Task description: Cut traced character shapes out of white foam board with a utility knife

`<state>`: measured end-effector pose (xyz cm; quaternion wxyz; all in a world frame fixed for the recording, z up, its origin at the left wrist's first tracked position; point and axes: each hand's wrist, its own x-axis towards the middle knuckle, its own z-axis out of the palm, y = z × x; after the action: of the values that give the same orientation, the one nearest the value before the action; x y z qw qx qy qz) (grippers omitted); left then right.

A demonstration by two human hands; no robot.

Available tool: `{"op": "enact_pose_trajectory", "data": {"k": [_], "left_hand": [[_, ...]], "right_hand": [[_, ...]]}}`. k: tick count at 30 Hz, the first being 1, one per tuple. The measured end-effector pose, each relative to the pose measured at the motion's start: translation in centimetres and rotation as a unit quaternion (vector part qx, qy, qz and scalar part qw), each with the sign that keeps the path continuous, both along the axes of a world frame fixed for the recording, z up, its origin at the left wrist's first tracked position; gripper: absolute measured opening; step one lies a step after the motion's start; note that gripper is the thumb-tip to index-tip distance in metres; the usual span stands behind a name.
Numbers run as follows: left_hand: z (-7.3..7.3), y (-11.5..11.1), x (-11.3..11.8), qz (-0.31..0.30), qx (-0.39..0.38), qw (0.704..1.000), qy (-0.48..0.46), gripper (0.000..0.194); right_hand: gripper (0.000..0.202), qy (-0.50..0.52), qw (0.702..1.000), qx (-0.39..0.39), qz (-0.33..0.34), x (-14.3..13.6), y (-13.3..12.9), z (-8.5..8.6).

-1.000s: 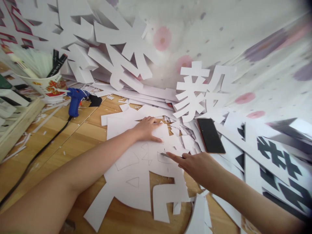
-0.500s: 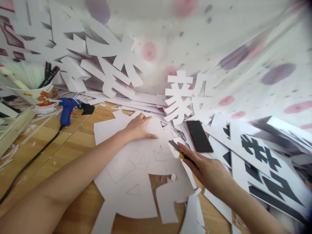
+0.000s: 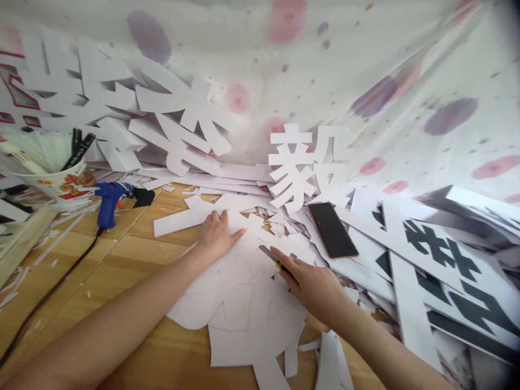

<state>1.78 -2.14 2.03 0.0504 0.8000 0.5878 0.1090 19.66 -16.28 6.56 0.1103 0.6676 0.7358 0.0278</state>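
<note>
A white cut sheet (image 3: 235, 292) with pencil outlines lies in front of me, its edges notched and curved. My left hand (image 3: 217, 233) is on the far left part of the sheet, fingers bent over its edge and thumb stretched to the right on top. In my right hand (image 3: 309, 279) is a utility knife (image 3: 273, 257) with a yellow part near the fingers. Its blade is out and points to the upper left, close over the sheet; whether it touches is unclear. White offcuts (image 3: 280, 222) lie just beyond the sheet.
A black phone (image 3: 333, 230) lies right of the offcuts. White cut-out characters (image 3: 290, 165) lean against the flowered cloth (image 3: 260, 70). At left are a blue glue gun (image 3: 108, 205) with its cord and a paper tub (image 3: 60, 181) of sticks and markers. Black-printed sheets (image 3: 442, 249) are stacked at right.
The white sheet has turned and shifted, so different outlines and edges face me. My left hand has moved a little left and nearer, its fingers more bent. The knife has moved left over the sheet.
</note>
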Motion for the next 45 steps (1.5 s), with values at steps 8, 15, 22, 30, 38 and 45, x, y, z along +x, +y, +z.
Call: {"op": "enact_pose_trajectory", "data": {"k": [8,15,22,30,38,45], "left_hand": [[-0.5,0.2,-0.1,-0.023,0.012,1.000,-0.001,0.086],[-0.6,0.4,-0.2,-0.037,0.015,0.999,-0.007,0.097],[-0.6,0.4,-0.1,-0.032,0.002,0.999,-0.003,0.098],[-0.4,0.4,-0.1,-0.034,-0.011,0.999,-0.016,0.099],[-0.8,0.6,-0.1,-0.038,-0.007,0.999,-0.014,0.100],[-1.0,0.8,-0.3,-0.032,-0.032,0.999,-0.023,0.100]], "right_hand": [[0.045,-0.078,0.997,-0.010,0.019,0.3,0.6,-1.0],[0.044,-0.077,0.996,-0.002,0.036,0.5,0.8,-1.3],[0.045,-0.067,0.997,-0.004,0.048,0.7,0.9,-1.5],[0.047,-0.110,0.992,-0.016,0.057,0.7,1.1,-1.2],[0.063,-0.137,0.982,-0.067,0.112,0.0,2.0,1.1],[0.070,-0.152,0.974,-0.127,0.108,-0.7,2.7,2.5]]}}
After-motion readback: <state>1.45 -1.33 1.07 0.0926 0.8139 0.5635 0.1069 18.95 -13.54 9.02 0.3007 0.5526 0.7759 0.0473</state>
